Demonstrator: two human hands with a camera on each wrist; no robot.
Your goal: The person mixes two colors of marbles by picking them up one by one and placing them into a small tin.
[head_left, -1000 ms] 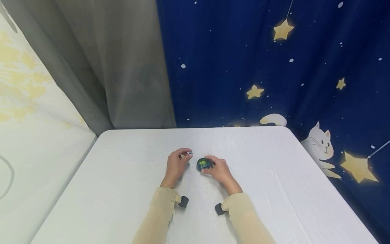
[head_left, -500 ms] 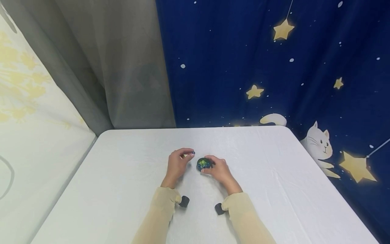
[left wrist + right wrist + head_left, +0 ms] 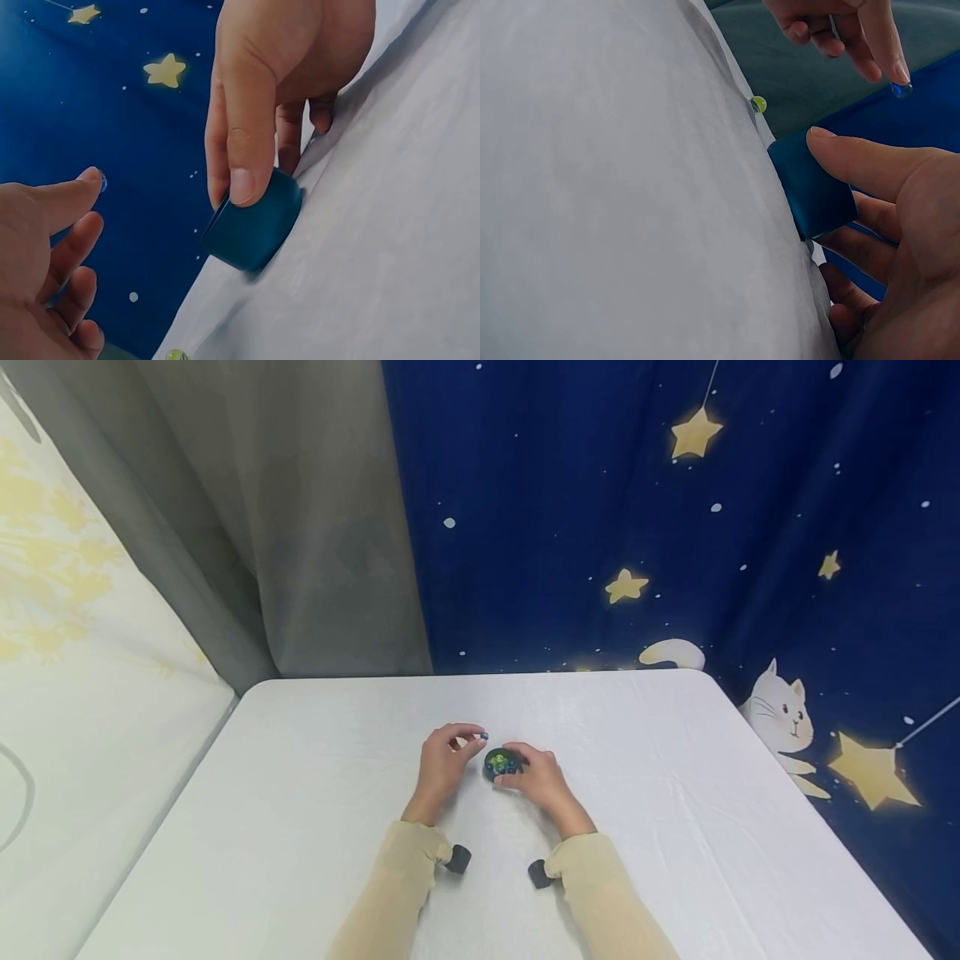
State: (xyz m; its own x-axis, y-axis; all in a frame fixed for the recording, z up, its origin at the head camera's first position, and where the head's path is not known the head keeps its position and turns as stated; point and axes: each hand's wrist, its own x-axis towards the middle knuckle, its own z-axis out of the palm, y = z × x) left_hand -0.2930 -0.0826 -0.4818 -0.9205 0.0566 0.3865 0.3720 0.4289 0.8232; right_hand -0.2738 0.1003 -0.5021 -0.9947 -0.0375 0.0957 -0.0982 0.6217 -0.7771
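Observation:
A blue glass marble (image 3: 484, 736) is pinched between the thumb and forefinger of my left hand (image 3: 442, 766), above the table. Just to its right stands a small round teal cup (image 3: 259, 225), with several green and blue marbles visible inside in the head view. My right hand (image 3: 545, 781) grips the cup from the right, thumb on the near side and fingers on the far side. The cup rests on the white cloth. In the right wrist view, a yellow-green marble (image 3: 758, 104) lies on the cloth beyond the cup, on the left hand's side.
A white cloth covers the table (image 3: 300, 860). Behind its far edge hang a grey curtain (image 3: 330, 527) and a dark blue curtain (image 3: 540, 527) printed with stars and a cat. A black wrist device (image 3: 458, 859) sits at the left cuff, and another black device (image 3: 539, 874) at the right cuff.
My left hand has moved a little to the right with the blue marble, closer to the cup's far side. The right hand and the cup have stayed in place.

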